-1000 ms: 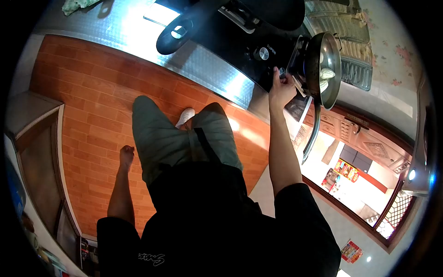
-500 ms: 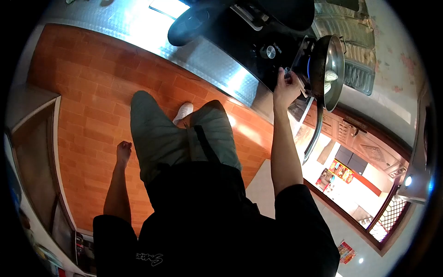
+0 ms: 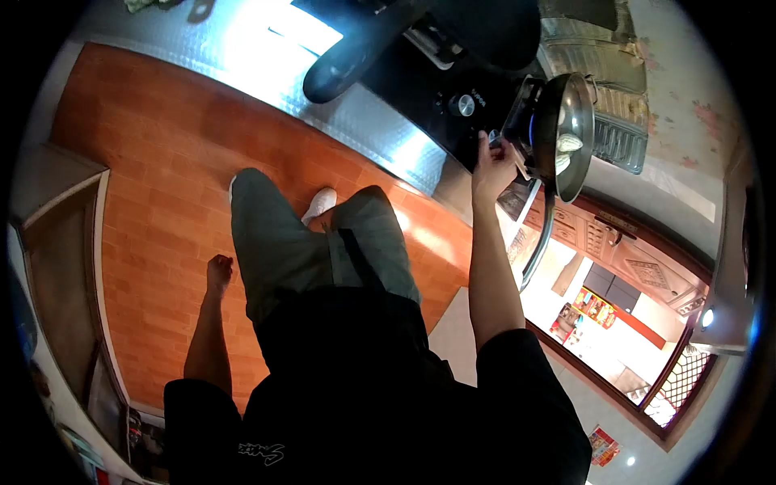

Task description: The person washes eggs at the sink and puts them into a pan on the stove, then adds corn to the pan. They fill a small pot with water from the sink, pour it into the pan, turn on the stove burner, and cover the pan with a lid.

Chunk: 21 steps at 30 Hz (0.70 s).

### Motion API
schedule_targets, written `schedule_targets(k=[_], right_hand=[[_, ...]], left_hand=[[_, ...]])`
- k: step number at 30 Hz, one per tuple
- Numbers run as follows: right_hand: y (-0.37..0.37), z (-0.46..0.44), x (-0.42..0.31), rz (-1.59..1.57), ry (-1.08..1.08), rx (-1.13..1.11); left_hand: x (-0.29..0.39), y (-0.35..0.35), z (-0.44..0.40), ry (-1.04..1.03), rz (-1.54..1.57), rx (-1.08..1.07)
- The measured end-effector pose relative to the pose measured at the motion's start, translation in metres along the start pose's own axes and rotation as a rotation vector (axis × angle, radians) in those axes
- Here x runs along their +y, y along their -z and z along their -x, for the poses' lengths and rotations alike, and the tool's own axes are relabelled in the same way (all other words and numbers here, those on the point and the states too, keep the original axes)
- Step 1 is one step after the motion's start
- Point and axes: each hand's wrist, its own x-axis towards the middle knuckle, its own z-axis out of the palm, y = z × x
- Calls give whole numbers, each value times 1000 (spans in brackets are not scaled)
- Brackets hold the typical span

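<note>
My right hand [image 3: 493, 170] reaches to the front of the black gas stove [image 3: 453, 77], thumb and fingers closed round a control knob [image 3: 495, 137]. Just beyond those fingers a frying pan [image 3: 578, 121] sits on the burner, its long handle [image 3: 540, 246] pointing back toward me. Several pale green-and-white pieces of food [image 3: 569, 144] lie in it. A little blue flame [image 3: 532, 128] shows at the pan's near side. My left hand [image 3: 219, 273] hangs by my left side above the floor, its fingers curled in, with nothing visible in them.
A second dark pan [image 3: 493, 32] stands on the other burner, its broad handle [image 3: 335, 73] over the steel counter [image 3: 218, 56]. A second knob [image 3: 461, 105] is on the stove. Foil-like sheeting [image 3: 618, 141] lines the wall behind. A wooden-framed opening [image 3: 679, 420] lies to the right.
My view has shifted slightly, so the stove and pans sit a little lower at the left. My right hand stays at the knob, its fingers slightly turned; my left hand still hangs down.
</note>
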Motion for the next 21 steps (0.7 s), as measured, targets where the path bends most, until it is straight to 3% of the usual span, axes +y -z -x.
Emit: schedule_targets(k=[3, 5, 7, 9, 11, 12, 13, 14, 15, 16, 17, 19, 21], right_hand=[[11, 3, 2, -2, -52, -22], [24, 14, 2, -31, -89, -59], [41, 30, -4, -14, -83, -94], [64, 52, -24, -4, -52, -231], [84, 76, -36, -46, 4, -359], [92, 93, -38, -117, 71, -383], [107, 100, -55, -76, 43, -558], [115, 114, -63, -179, 116, -562], [123, 127, -68, -317, 114, -611], [130, 135, -73, -247, 117, -751], [109, 157, -47, -385, 89, -802], [91, 178, -26, -284, 133, -1057], [107, 191, -48, -304, 183, -1105]], left_hand=[[29, -8, 25, 16, 31, -9], [51, -12, 50, -58, -290, 85], [58, -3, 66, -98, 13, 35], [100, -5, 105, -102, -334, 100], [112, 5, 124, -93, -199, 90], [61, 22, 96, -500, 184, 57], [123, 18, 149, -210, -241, 106], [61, 49, 103, -368, -233, 116], [134, 29, 178, -347, -444, 156], [125, 36, 172, -422, -455, 228], [116, 47, 160, -494, -471, 289], [175, 45, 228, -332, -519, 365], [182, 48, 281, -354, -477, 470]])
